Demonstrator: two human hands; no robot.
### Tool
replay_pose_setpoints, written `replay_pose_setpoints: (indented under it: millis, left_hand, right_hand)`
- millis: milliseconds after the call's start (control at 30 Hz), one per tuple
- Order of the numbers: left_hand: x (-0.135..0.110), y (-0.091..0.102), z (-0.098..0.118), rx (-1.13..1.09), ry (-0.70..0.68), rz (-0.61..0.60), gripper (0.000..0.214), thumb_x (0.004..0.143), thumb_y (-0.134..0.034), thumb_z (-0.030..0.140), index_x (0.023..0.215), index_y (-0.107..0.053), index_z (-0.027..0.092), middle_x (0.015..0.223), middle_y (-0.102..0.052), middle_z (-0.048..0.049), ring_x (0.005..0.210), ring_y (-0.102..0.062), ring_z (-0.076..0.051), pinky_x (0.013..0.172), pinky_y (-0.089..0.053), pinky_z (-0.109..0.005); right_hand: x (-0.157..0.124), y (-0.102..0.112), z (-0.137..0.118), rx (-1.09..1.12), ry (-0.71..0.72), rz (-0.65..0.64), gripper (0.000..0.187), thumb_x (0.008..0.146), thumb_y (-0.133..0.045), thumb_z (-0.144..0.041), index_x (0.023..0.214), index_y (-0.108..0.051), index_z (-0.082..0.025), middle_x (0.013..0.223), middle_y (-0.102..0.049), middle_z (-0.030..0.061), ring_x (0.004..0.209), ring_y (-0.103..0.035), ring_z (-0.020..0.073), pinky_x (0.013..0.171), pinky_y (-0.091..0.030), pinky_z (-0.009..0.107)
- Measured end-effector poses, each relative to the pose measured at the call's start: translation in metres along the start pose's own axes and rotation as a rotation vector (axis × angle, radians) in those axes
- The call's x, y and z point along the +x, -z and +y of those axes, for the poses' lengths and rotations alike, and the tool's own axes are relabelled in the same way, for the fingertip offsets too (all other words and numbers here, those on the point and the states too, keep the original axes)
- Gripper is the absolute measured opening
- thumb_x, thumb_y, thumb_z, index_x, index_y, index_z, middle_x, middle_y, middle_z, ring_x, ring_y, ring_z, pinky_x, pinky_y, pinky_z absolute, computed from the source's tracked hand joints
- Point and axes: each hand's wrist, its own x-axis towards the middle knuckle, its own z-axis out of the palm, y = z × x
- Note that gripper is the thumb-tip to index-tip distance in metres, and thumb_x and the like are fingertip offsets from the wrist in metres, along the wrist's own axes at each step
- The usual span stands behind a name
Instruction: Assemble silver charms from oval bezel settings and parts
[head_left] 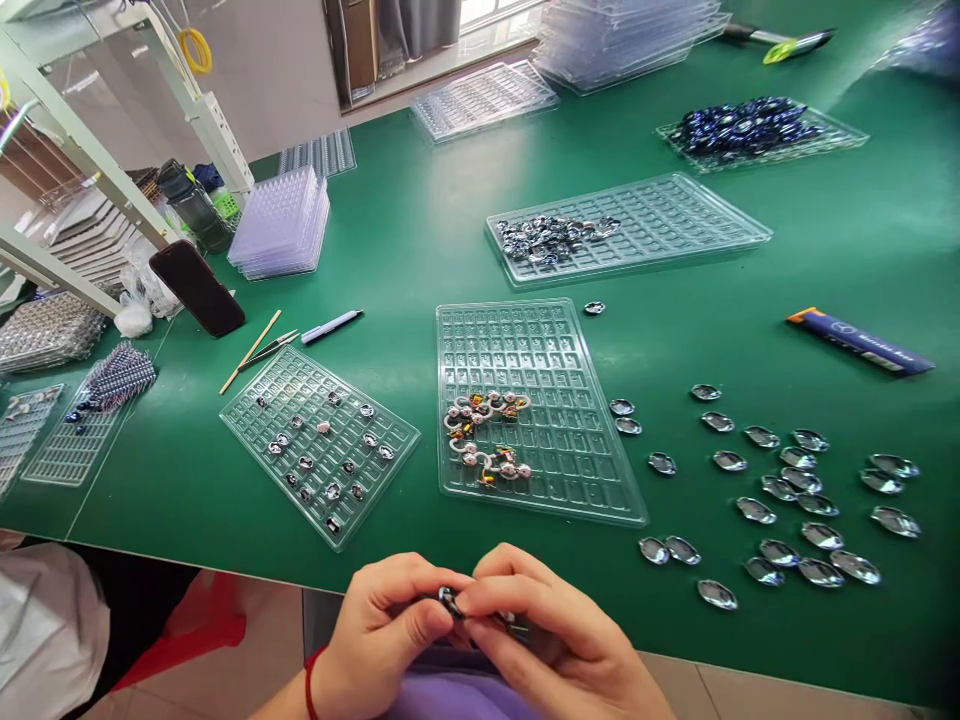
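While the left hand and right hand pinch 1 small dark shiny piece between their fingertips, a clear tray bearing ring-shaped parts lies just beyond them, and loose faceted gems spread out to their right.

1. Mobile phone, dark screen, standing tilted at the left of the green bench.
2. Drinking bottle, transparent with a dark lid, behind the phone.
3. White frame, bearing a socket strip; a yellow coil hangs beside it.
4. Grey curtain, next to a window in the background.
5. Red stool, lower left, beside a seated person in a white garment.
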Motion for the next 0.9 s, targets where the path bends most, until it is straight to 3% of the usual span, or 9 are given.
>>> replay_pose_setpoints:
  millis: [167, 367, 667, 900]
  left_hand:
    - [-0.002, 0.0, -0.006, -0.074, 0.031, -0.039, 0.041, 0.084, -0.06, 0.056, 0.104, -0.078, 0.025, 0.08, -0.062, -0.0059, 0.07, -0.058, -0.016, 0.066, -0.047, -0.026]
    - [-0.003, -0.003, -0.015, -0.157, 0.075, 0.022, 0.039, 0.082, -0.064, 0.055, 0.096, -0.08, 0.022, 0.082, -0.059, -0.006, 0.076, -0.054, -0.018, 0.072, -0.043, -0.029]
    - [-0.001, -0.014, -0.013, -0.355, 0.195, 0.133, 0.031, 0.069, -0.08, 0.048, 0.082, -0.081, 0.019, 0.076, -0.065, -0.0047, 0.07, -0.054, -0.015, 0.066, -0.042, -0.026]
    - [-0.001, -0.012, -0.018, -0.314, 0.151, 0.14, 0.025, 0.07, -0.081, 0.043, 0.081, -0.081, 0.02, 0.075, -0.067, -0.0048, 0.069, -0.056, -0.015, 0.065, -0.043, -0.024]
  right_hand:
    - [0.001, 0.007, -0.002, -0.26, 0.229, -0.076, 0.031, 0.086, -0.053, -0.003, 0.108, -0.064, -0.024, 0.081, -0.056, 0.003, 0.066, -0.058, 0.0113, 0.056, -0.053, 0.019]
    - [-0.003, 0.008, 0.003, -0.477, 0.418, -0.051, 0.038, 0.085, -0.052, 0.0, 0.116, -0.061, -0.019, 0.084, -0.059, 0.0074, 0.068, -0.058, 0.0139, 0.057, -0.054, 0.023]
    - [-0.005, 0.005, 0.004, -0.494, 0.473, -0.012, 0.03, 0.088, -0.052, -0.002, 0.112, -0.06, -0.018, 0.078, -0.064, 0.0064, 0.065, -0.059, 0.0154, 0.057, -0.053, 0.026]
    - [-0.005, 0.005, 0.001, -0.396, 0.364, -0.003, 0.031, 0.086, -0.052, -0.001, 0.109, -0.061, -0.019, 0.079, -0.061, 0.0056, 0.066, -0.057, 0.0135, 0.056, -0.052, 0.023]
